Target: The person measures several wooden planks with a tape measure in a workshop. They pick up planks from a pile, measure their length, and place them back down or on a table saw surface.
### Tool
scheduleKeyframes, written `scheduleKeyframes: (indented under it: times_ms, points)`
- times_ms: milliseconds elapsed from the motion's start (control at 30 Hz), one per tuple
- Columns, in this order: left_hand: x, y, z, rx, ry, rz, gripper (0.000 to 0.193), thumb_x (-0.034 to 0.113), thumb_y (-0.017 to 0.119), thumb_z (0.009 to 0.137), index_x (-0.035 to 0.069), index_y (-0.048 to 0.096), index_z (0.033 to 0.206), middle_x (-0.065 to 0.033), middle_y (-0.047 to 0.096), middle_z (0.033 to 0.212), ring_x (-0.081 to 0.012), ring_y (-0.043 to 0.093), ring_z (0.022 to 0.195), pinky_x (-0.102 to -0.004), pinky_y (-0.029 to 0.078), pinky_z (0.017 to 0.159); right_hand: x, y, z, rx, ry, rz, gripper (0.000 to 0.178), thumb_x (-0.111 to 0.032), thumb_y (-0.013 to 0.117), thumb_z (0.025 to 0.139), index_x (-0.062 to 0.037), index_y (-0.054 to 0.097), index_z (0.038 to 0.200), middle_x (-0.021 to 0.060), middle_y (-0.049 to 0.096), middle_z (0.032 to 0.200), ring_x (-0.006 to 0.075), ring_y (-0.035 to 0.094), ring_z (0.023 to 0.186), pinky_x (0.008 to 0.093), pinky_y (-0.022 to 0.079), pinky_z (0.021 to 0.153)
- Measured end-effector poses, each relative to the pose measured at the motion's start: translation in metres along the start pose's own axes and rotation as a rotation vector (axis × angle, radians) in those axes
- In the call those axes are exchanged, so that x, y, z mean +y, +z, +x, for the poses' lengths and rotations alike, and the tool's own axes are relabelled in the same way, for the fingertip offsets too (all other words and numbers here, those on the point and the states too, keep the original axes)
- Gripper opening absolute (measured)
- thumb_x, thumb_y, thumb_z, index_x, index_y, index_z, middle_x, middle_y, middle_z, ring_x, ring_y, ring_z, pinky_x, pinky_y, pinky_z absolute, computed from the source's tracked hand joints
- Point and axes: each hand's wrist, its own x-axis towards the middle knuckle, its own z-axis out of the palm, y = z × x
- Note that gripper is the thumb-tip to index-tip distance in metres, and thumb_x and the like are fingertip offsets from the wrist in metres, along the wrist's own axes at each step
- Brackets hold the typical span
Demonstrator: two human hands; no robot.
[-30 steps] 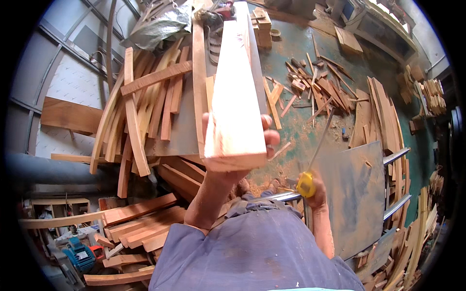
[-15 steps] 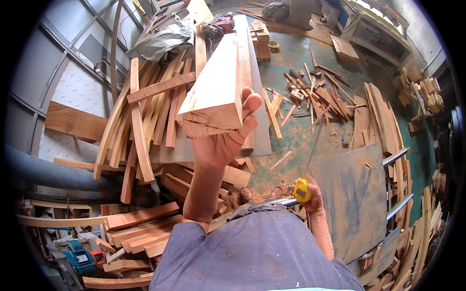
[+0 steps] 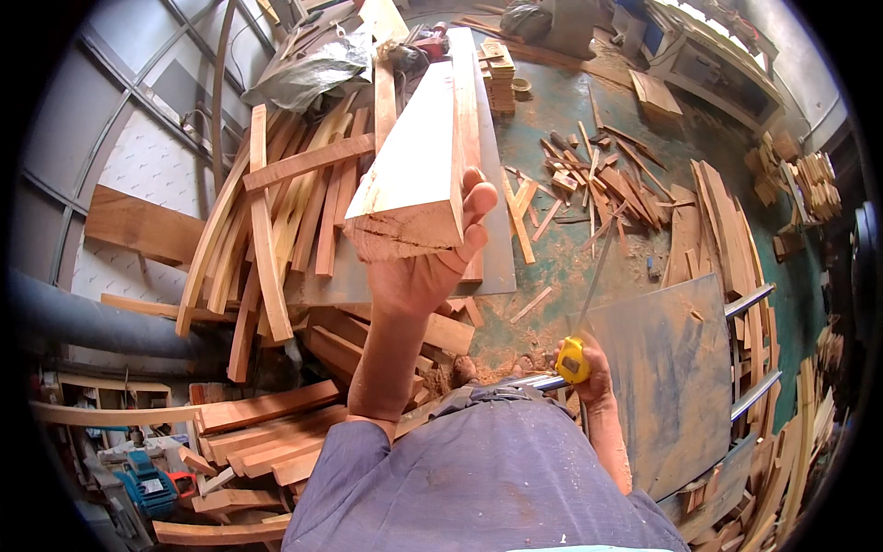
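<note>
A thick, pale wooden beam (image 3: 411, 175) stretches away from me, its cracked, rough-cut end facing me. My left hand (image 3: 432, 267) supports this end from below, with the fingers curled up around its right side. The palm is partly hidden beneath the wood. Lower and to the right, my right hand (image 3: 593, 373) is closed around a yellow tape measure (image 3: 572, 361). Its metal blade (image 3: 596, 276) is drawn out and runs up and away over the floor. The tape is apart from the beam.
Curved and straight wooden strips (image 3: 303, 202) are heaped at the left, with reddish boards (image 3: 267, 409) below them. A blue power tool (image 3: 147, 483) sits lower left. Offcuts (image 3: 607, 175) litter the green floor. A dusty metal table (image 3: 658, 386) stands at my right.
The beam's near end and my left hand have shifted very slightly to the right in view. My right hand keeps its hold on the tape measure, almost unmoved.
</note>
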Motion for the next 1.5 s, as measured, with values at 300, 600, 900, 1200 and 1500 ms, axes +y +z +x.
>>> scheduleKeyframes:
  times_ms: [300, 600, 900, 1200, 1500]
  points:
    - [-0.039, -0.053, -0.071, 0.387, -0.019, 0.208, 0.083, 0.07, 0.051, 0.097, 0.002, 0.046, 0.145, -0.0211, 0.057, 0.131, -0.0366, 0.061, 0.123, -0.0491, 0.056, 0.101, 0.006, 0.007, -0.003, 0.019, 0.072, 0.071, 0.066, -0.021, 0.071, 0.083, -0.0055, 0.045, 0.141, 0.0216, 0.065, 0.118, 0.0342, 0.068, 0.105, 0.051, 0.059, 0.091]
    - [-0.045, -0.139, -0.18, 1.102, -0.135, 0.622, 0.065, 0.049, 0.067, 0.096, 0.0, 0.05, 0.134, -0.0142, 0.066, 0.1, -0.0265, 0.07, 0.086, -0.0393, 0.062, 0.074, 0.006, 0.001, -0.012, 0.127, 0.085, 0.02, 0.067, -0.023, 0.071, 0.083, -0.0068, 0.045, 0.143, 0.0231, 0.066, 0.117, 0.0364, 0.069, 0.104, 0.0523, 0.06, 0.088]
    - [-0.074, -0.177, -0.194, 1.251, -0.35, 2.267, 0.072, 0.04, 0.077, 0.083, 0.0, 0.05, 0.137, -0.0281, 0.049, 0.128, -0.0438, 0.053, 0.118, -0.0534, 0.044, 0.103, 0.003, 0.003, -0.008, 0.137, 0.12, -0.038, 0.073, -0.023, 0.072, 0.083, -0.0035, 0.042, 0.146, 0.0228, 0.065, 0.12, 0.0352, 0.069, 0.107, 0.0498, 0.06, 0.091]
    - [-0.074, -0.18, -0.189, 1.072, -0.287, 2.554, 0.074, 0.032, 0.08, 0.072, -0.002, 0.054, 0.133, -0.0319, 0.043, 0.135, -0.0492, 0.05, 0.123, -0.0536, 0.046, 0.103, 0.006, -0.008, 0.004, 0.155, 0.165, -0.032, 0.083, -0.025, 0.073, 0.08, -0.0014, 0.036, 0.15, 0.0259, 0.065, 0.119, 0.0387, 0.069, 0.104, 0.0535, 0.06, 0.088]
    - [-0.021, -0.252, -0.093, 1.07, 0.041, 2.695, 0.06, 0.028, 0.075, 0.072, -0.005, 0.06, 0.12, -0.0272, 0.048, 0.128, -0.0449, 0.049, 0.118, -0.0527, 0.045, 0.101, -0.003, -0.018, 0.01, 0.113, 0.158, -0.124, 0.075, -0.022, 0.073, 0.084, 0.0012, 0.042, 0.148, 0.0204, 0.066, 0.122, 0.0313, 0.069, 0.104, 0.0445, 0.058, 0.092]
